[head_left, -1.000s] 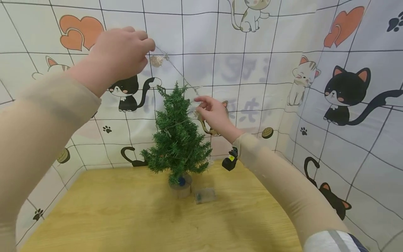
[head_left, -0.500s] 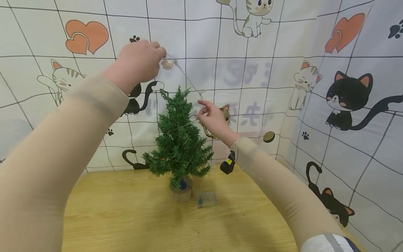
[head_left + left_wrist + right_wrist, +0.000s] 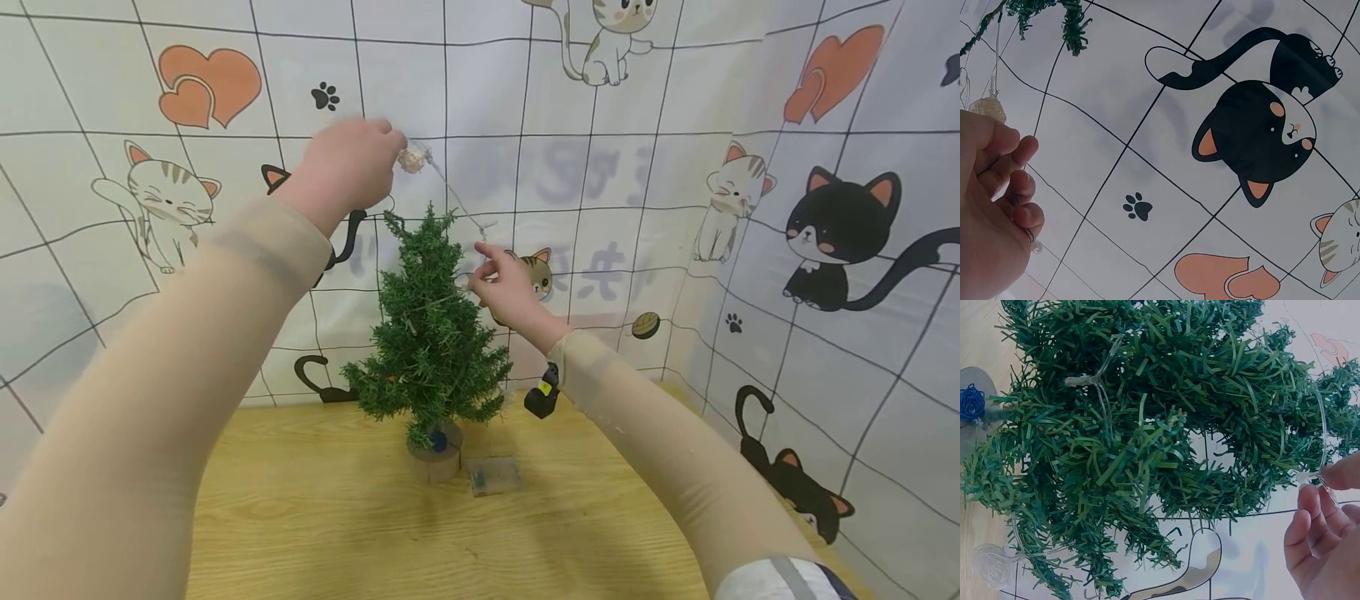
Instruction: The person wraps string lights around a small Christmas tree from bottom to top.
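A small green artificial Christmas tree (image 3: 435,350) stands upright on a round wooden base (image 3: 435,462). Above and left of its tip, my left hand (image 3: 352,171) grips a thin clear string of lights; in the left wrist view its fingers (image 3: 1022,187) curl round the wire, beside a pale ball (image 3: 988,109). From there the string of lights (image 3: 457,198) slants down to my right hand (image 3: 513,292), just right of the upper branches. In the right wrist view, thumb and fingertips pinch the wire near a small clear bulb (image 3: 1305,478). More wire lies among the branches.
A clear flat box (image 3: 495,476) lies on the wooden table (image 3: 337,517), right of the tree base. A cat-patterned cloth (image 3: 585,108) hangs close behind and to the right. A whitish ball (image 3: 992,565) hangs near the lower branches in the right wrist view.
My left hand has come right and lower, nearer the treetop, bringing the string of lights and pale ball along. My right hand keeps its pinch beside the tree, almost in place.
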{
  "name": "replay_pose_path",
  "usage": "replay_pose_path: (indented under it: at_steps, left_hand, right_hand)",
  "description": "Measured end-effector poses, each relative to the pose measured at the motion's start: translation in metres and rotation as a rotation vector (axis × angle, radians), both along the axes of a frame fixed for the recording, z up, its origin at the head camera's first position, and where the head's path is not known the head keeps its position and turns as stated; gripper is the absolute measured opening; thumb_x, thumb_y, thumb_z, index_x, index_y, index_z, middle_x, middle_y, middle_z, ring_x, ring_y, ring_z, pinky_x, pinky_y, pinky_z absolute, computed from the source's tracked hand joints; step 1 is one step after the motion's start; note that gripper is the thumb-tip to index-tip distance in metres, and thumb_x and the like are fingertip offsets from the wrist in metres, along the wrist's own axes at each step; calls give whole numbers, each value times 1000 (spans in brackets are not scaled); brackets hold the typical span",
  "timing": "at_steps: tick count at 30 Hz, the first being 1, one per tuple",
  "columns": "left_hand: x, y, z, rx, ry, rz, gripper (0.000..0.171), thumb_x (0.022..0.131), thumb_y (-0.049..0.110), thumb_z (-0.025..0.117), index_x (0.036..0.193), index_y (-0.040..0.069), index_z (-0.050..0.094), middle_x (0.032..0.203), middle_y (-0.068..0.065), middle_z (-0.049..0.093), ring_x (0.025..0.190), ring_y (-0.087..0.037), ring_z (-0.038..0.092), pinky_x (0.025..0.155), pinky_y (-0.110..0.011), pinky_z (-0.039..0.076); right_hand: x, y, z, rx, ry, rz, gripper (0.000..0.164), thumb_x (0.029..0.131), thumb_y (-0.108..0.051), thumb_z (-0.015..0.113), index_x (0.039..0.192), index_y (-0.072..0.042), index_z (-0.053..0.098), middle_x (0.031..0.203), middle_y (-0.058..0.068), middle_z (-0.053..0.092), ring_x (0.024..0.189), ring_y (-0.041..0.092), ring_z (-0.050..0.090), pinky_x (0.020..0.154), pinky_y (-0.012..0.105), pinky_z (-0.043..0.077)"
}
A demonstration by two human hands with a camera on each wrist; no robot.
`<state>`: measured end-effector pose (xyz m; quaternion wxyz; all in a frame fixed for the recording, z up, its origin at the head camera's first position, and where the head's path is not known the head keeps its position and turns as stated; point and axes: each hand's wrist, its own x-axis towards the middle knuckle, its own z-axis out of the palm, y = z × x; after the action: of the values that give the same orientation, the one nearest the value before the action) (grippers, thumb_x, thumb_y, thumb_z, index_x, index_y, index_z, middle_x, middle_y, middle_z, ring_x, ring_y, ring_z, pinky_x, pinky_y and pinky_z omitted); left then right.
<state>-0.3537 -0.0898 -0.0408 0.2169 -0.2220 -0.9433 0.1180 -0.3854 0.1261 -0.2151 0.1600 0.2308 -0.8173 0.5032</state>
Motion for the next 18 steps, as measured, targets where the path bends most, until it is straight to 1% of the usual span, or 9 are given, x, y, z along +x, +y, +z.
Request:
replay_pose_path:
  at_steps: [2,3,7,8,10,12,15,18]
  left_hand:
    - [-3,-1,-3,15,-5,14,44,96,2,36,139,-4,42,125,-22,47,114,-44,45,89,-55,45]
    - [-5,-2,-5,27,-17,25,44,95,2,36,139,-4,42,126,-22,47,115,-43,45,88,-55,45]
    - [-12,-10,-10,81,-88,68,46,94,2,34,139,-2,44,135,-23,45,120,-43,44,87,-54,45]
    - [-14,-13,-11,94,-107,77,45,95,2,35,138,-2,45,135,-23,46,120,-42,45,87,-54,45]
    - [-17,-19,-15,121,-142,94,40,96,4,35,133,-1,50,132,-22,49,115,-41,49,84,-53,45]
    - [-19,-25,-17,146,-174,109,40,97,6,35,133,1,51,133,-22,50,114,-41,50,84,-53,44]
    - [-22,-29,-21,167,-210,124,41,98,9,35,136,1,49,136,-22,49,114,-41,50,85,-54,43]
    - [-23,-29,-22,164,-215,117,44,100,11,34,142,0,44,142,-23,44,121,-43,46,90,-57,42]
  right_hand:
    - [1,-1,0,-9,-17,20,60,96,-7,56,151,-9,32,99,11,58,84,38,62,68,35,52]
    - [1,-1,-1,-12,-24,27,61,95,-7,56,151,-9,32,99,12,58,84,36,62,69,36,52]
    - [2,-3,-2,0,-56,62,62,95,-6,56,151,-11,31,97,12,58,86,37,61,72,39,51]
    - [2,-3,-2,6,-62,69,62,95,-7,56,152,-11,31,96,12,58,85,37,61,70,40,51]
    - [2,-3,-1,28,-73,76,62,95,-8,56,152,-11,31,96,11,58,83,38,60,66,38,49]
    - [3,-3,0,44,-79,83,63,95,-10,57,152,-11,30,97,11,58,82,41,60,62,36,47]
    - [4,-2,1,51,-89,82,64,96,-12,58,153,-13,29,99,11,57,83,43,59,56,32,42]
    - [4,-1,2,26,-93,67,64,96,-13,57,153,-15,29,100,11,57,82,42,59,55,31,40]
